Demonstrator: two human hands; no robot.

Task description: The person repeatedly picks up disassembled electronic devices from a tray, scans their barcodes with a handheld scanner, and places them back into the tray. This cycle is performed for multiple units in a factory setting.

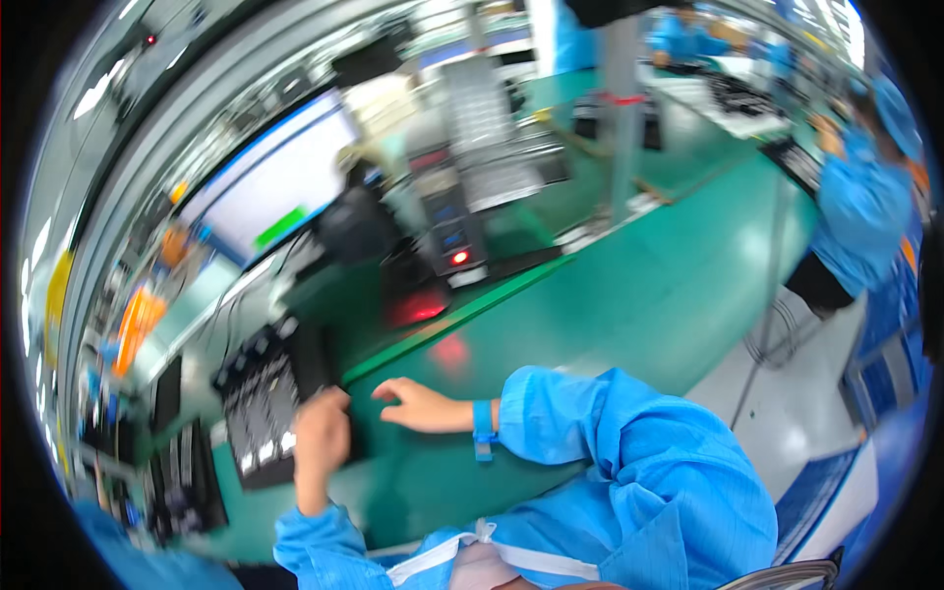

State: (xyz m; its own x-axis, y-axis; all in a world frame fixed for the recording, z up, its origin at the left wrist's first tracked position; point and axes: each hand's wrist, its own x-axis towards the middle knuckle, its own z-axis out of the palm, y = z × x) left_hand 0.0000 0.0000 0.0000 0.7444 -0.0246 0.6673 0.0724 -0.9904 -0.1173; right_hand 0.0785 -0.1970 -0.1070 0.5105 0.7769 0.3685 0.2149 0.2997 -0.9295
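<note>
My left hand point(323, 433) is over the right edge of a black tray point(254, 476) that holds rows of small dark and silvery parts. Motion blurs its fingers, so I cannot make out whether they close on anything. My right hand point(418, 405) hovers above the green bench point(433, 482), a short way right of the left one. Its thumb and fingers stand apart and nothing shows between them. A blue strap point(483, 430) circles the right wrist.
Ahead stand a monitor point(280, 162) and a dark device with a red light point(454, 241). A green strip point(462, 317) crosses the bench. More black trays point(187, 477) lie at left. A co-worker in blue point(865, 221) is at the far right, near a blue chair point(821, 501).
</note>
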